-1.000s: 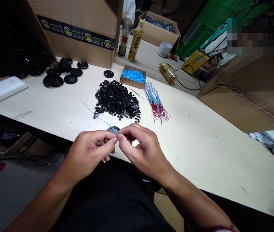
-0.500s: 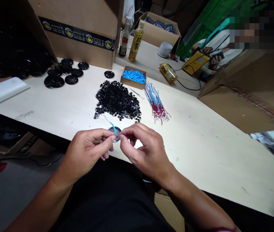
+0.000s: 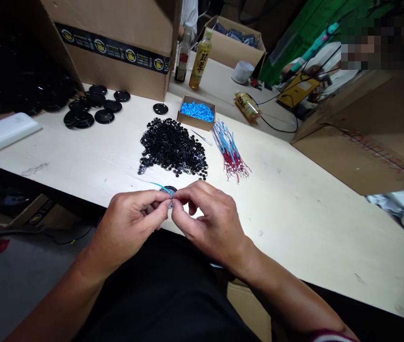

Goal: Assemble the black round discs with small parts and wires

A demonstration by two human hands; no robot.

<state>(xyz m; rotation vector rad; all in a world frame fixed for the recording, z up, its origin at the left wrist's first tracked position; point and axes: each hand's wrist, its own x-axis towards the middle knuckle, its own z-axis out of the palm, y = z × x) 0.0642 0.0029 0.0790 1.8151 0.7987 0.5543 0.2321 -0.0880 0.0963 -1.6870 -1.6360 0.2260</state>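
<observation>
At the table's near edge, my left hand (image 3: pixel 136 221) pinches a thin wire with a blue sleeve (image 3: pixel 161 187) between thumb and forefinger. My right hand (image 3: pixel 207 218) is closed in a pinch at the same spot, its fingertips touching those of the left; what lies between them is too small to make out. Behind the fingertips a round black disc (image 3: pixel 169 189) lies on the table, partly hidden by my hands. Just beyond is a heap of small black round parts (image 3: pixel 173 145). A bundle of red, white and blue wires (image 3: pixel 228 151) lies to its right.
A small box of blue pieces (image 3: pixel 197 114) stands behind the heap, near tweezers (image 3: pixel 202 137). Several black discs (image 3: pixel 95 107) and a white power bank (image 3: pixel 5 134) are at left. Cartons (image 3: pixel 116 42), bottles (image 3: pixel 200 61) and a yellow device (image 3: pixel 298 90) are further back.
My right hand has moved slightly left, so the fingertips of both hands now meet. The wire's free end has swung lower and leftward. In the background, the co-worker's hands by the yellow device have shifted.
</observation>
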